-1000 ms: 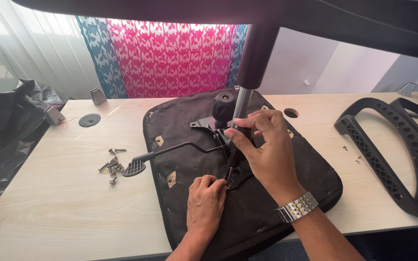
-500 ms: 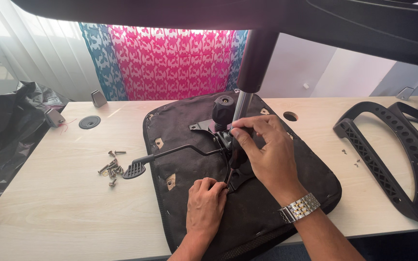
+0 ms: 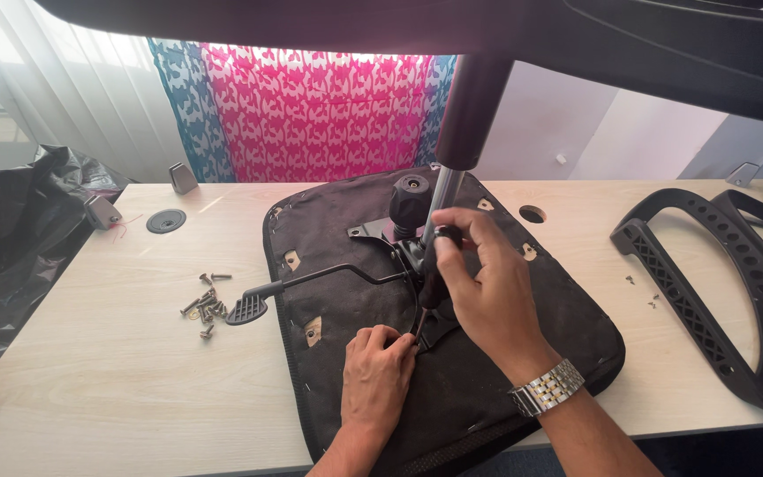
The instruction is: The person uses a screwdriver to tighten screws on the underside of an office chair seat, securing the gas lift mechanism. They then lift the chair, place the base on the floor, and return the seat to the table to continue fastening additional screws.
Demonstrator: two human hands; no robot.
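An upside-down black office chair seat (image 3: 337,265) lies on the light wooden desk (image 3: 99,353). A black metal mechanism plate (image 3: 390,238) with a knob (image 3: 408,199) and a lever ending in a paddle (image 3: 247,309) is mounted on it. My right hand (image 3: 487,291), with a metal watch on the wrist, grips a black screwdriver handle (image 3: 434,265) held upright over the mechanism. My left hand (image 3: 377,371) pinches the tool's lower tip against the seat underside. A gas cylinder (image 3: 465,132) rises from the mechanism.
A pile of loose screws (image 3: 203,305) lies left of the seat. A black plastic chair back frame (image 3: 717,274) rests at the right. Black plastic wrap (image 3: 11,238) covers the left end. A cable grommet (image 3: 166,221) and small brackets (image 3: 184,178) sit near the back edge.
My right hand has shifted slightly on the screwdriver handle; my left hand stays at the tip. The seat and the screws have not moved.
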